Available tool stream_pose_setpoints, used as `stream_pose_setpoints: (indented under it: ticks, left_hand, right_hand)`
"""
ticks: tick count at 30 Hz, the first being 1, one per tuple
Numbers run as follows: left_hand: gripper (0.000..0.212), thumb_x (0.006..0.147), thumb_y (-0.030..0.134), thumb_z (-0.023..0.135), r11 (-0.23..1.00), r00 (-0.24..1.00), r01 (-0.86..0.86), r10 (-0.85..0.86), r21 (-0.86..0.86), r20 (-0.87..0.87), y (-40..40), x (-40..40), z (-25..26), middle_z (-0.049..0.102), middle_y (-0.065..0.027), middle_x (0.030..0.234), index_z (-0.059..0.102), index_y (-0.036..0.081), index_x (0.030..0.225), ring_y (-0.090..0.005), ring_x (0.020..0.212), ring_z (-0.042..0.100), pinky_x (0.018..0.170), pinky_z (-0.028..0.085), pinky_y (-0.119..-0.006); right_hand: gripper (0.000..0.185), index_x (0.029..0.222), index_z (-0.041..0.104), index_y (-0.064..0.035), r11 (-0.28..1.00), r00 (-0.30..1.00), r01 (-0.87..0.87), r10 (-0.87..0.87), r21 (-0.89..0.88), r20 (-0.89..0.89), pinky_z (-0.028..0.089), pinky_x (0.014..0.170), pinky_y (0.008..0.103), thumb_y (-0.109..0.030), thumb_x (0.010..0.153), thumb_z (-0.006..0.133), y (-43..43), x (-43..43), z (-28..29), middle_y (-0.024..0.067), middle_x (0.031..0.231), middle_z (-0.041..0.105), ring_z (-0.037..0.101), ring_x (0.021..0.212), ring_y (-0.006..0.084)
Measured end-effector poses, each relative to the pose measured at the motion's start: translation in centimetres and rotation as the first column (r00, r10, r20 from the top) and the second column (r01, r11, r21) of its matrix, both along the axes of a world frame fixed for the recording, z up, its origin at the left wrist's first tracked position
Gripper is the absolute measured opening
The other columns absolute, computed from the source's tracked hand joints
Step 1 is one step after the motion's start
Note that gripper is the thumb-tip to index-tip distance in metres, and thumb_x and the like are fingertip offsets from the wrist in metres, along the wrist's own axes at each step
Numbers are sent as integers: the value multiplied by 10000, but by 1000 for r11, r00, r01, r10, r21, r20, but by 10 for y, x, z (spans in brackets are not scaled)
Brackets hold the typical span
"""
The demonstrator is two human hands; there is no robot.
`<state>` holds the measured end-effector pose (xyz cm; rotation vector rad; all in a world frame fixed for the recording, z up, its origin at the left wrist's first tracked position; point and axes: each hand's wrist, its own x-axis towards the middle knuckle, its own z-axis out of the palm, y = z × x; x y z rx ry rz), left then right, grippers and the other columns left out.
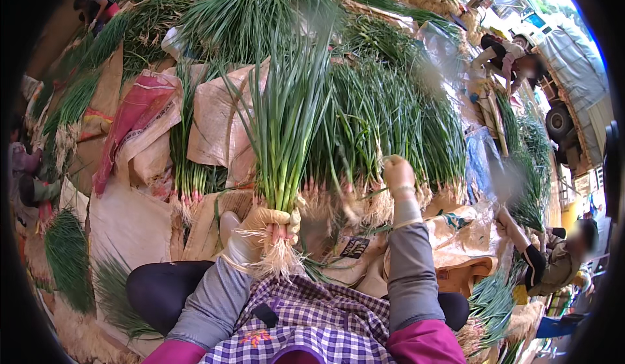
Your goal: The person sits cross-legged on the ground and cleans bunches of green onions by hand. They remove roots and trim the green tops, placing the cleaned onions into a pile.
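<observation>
In the head view my left hand [271, 227], in a pale glove, grips a bunch of green onions [283, 168] just above the roots. The bunch stands upright in front of me, its leaves pointing away and its stringy pale roots hanging over my checked apron [312, 315]. My right hand [399, 171], also gloved, is raised at the near edge of a row of green onions [361, 120] with reddish bases. Its fingers look curled; whether they hold a stalk is unclear. A smaller bunch [188, 168] lies to the left.
Woven sacks [132, 217] and flattened bags cover the ground. More green onions [234, 17] are heaped at the far side. Co-workers bend at the upper left [97, 5] and upper right [512, 56]; another person sits at the right [561, 261]. A truck [576, 85] stands behind.
</observation>
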<state>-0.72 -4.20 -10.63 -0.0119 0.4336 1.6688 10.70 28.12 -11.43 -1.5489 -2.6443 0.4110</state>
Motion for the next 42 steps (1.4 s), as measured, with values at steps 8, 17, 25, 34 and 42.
stream_pose_setpoints:
  ticks: [8, 17, 25, 34, 42]
  left_hand:
    - [337, 805, 45, 575, 995, 980, 23, -42, 100, 192, -6, 4, -36, 607, -71, 860, 502, 56, 1134, -218, 749, 587, 631, 516, -415]
    - [347, 756, 5, 611, 997, 999, 26, -23, -67, 46, -19, 11, 2, 603, -92, 820, 509, 51, 1084, -224, 700, 600, 647, 527, -404]
    - [274, 789, -41, 532, 996, 997, 77, -77, -34, -4, 16, 30, -27, 548, -240, 1166, 536, 5, 1059, -324, 1054, 573, 931, 471, -424]
    - [266, 820, 8, 550, 961, 969, 130, -175, -243, -177, 28, 37, -44, 608, -150, 681, 507, -52, 1076, -168, 503, 588, 440, 496, -246]
    - [175, 815, -13, 536, 973, 985, 59, -93, -222, -144, 32, 27, -87, 627, -177, 762, 574, -51, 982, -256, 710, 647, 708, 556, -360]
  right_hand:
    - [166, 941, 661, -130, 982, 998, -5, 16, -188, 54, 522, 730, 334, -240, 835, 596, -81, -43, -39, 75, 927, 669, 637, 830, 233]
    - [179, 972, 656, -86, 982, 990, 77, -96, -172, -105, 519, 649, 299, -130, 831, 556, -22, -29, 36, 99, 890, 660, 640, 736, 176]
    - [159, 964, 589, 32, 492, 922, -133, -258, -860, -290, 449, 495, 204, -97, 882, 542, -42, 37, 11, 65, 721, 603, 540, 529, 105]
    - [170, 875, 618, -58, 795, 968, -127, -31, -594, -249, 424, 477, 233, -221, 881, 571, -158, 20, -19, 60, 697, 615, 562, 553, 96]
    - [132, 670, 627, -122, 825, 838, -125, -210, -551, -504, 467, 649, 367, -153, 786, 572, -170, 3, -38, 44, 688, 616, 561, 603, 160]
